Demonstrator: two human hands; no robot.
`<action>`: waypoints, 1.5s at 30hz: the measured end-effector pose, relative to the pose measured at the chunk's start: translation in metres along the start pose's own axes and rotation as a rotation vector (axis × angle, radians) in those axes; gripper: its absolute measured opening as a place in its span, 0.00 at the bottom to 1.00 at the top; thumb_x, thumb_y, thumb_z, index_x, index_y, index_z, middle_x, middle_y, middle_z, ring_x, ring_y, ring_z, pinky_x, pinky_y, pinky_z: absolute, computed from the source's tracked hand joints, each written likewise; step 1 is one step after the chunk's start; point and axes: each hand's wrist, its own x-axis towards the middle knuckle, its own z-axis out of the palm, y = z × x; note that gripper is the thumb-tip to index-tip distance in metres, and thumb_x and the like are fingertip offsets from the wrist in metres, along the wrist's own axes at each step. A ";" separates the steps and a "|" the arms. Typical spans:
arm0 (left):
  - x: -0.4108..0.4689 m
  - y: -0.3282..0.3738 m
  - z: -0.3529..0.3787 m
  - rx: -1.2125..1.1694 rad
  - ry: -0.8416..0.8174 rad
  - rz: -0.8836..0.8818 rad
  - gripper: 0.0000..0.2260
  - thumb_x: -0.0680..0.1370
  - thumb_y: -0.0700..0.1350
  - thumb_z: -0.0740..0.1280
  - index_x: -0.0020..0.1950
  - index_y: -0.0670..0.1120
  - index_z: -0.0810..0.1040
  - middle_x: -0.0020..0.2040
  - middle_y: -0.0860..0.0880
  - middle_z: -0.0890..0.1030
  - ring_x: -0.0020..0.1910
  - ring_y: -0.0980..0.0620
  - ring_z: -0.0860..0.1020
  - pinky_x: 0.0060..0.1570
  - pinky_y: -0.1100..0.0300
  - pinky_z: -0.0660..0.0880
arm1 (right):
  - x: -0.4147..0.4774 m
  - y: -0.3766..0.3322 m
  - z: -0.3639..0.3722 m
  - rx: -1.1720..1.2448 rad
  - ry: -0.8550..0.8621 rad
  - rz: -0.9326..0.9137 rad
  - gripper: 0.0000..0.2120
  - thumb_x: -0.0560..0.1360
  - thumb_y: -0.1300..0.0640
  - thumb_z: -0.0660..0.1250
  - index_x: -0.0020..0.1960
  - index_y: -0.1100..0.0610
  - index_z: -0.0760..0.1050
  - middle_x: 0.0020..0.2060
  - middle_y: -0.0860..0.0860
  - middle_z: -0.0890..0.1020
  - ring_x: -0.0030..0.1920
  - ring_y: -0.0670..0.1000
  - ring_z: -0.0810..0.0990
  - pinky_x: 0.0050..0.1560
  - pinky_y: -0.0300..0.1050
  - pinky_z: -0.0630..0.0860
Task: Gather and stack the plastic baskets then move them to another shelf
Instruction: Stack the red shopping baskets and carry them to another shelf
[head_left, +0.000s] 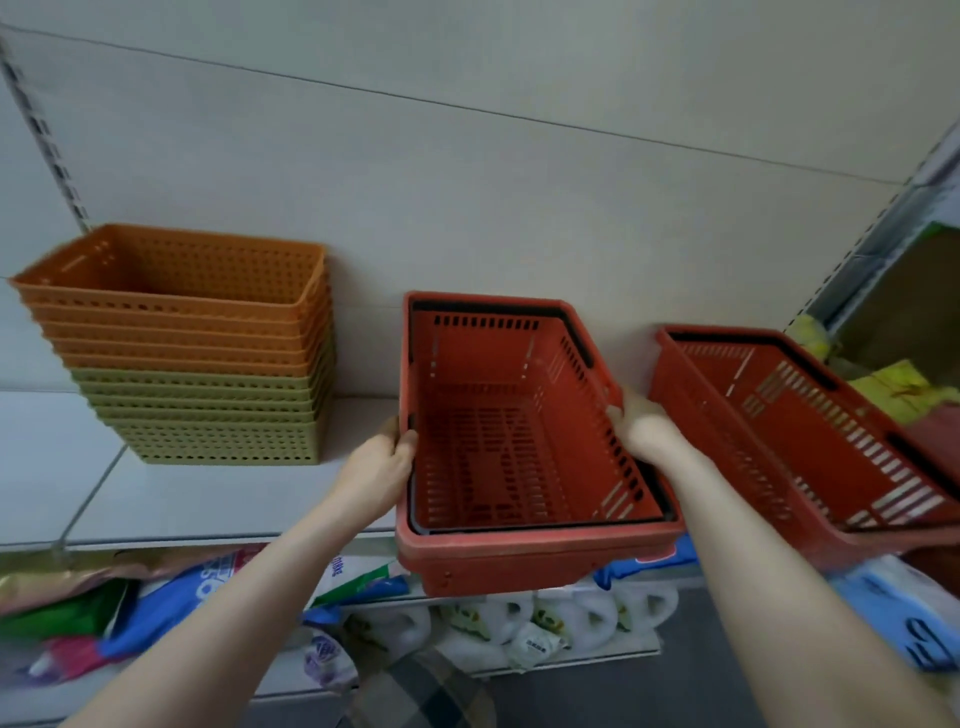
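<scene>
A red plastic shopping basket (498, 558) with black handles folded down sits in the middle, jutting out past the front of the white shelf (218, 499). My left hand (382, 470) grips its left rim and my right hand (647, 428) grips its right rim. A second red basket (727, 441) stands to the right, tilted, close beside my right wrist. On the left of the shelf stands a tall nested stack of smaller perforated baskets (208, 358), orange ones on top and olive-green ones below, against the back wall.
Below the shelf a lower shelf holds packaged goods: white toilet-paper rolls (550, 618), blue and green bags (171, 597). Yellow packets (893, 384) lie in the neighbouring bay at the right. A slotted upright (39, 119) runs up the wall at the left.
</scene>
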 end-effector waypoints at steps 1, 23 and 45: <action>0.002 0.000 -0.001 0.046 -0.004 0.003 0.17 0.83 0.47 0.54 0.70 0.47 0.70 0.62 0.41 0.79 0.60 0.41 0.76 0.50 0.57 0.68 | -0.004 0.001 -0.002 -0.019 0.013 -0.009 0.18 0.81 0.54 0.59 0.68 0.59 0.69 0.61 0.64 0.79 0.60 0.66 0.78 0.56 0.50 0.73; 0.088 0.255 0.291 0.305 -0.233 0.237 0.26 0.80 0.53 0.60 0.75 0.43 0.61 0.72 0.39 0.70 0.70 0.41 0.69 0.65 0.53 0.68 | 0.064 0.303 -0.163 -0.220 0.343 0.114 0.23 0.75 0.62 0.64 0.70 0.58 0.70 0.55 0.63 0.81 0.55 0.66 0.78 0.53 0.55 0.75; 0.102 0.236 0.273 -0.108 -0.269 -0.036 0.11 0.74 0.37 0.64 0.54 0.41 0.80 0.47 0.39 0.83 0.44 0.40 0.83 0.47 0.44 0.82 | 0.053 0.306 -0.173 -0.171 0.243 0.183 0.16 0.75 0.60 0.62 0.62 0.59 0.72 0.56 0.64 0.79 0.56 0.66 0.78 0.50 0.53 0.74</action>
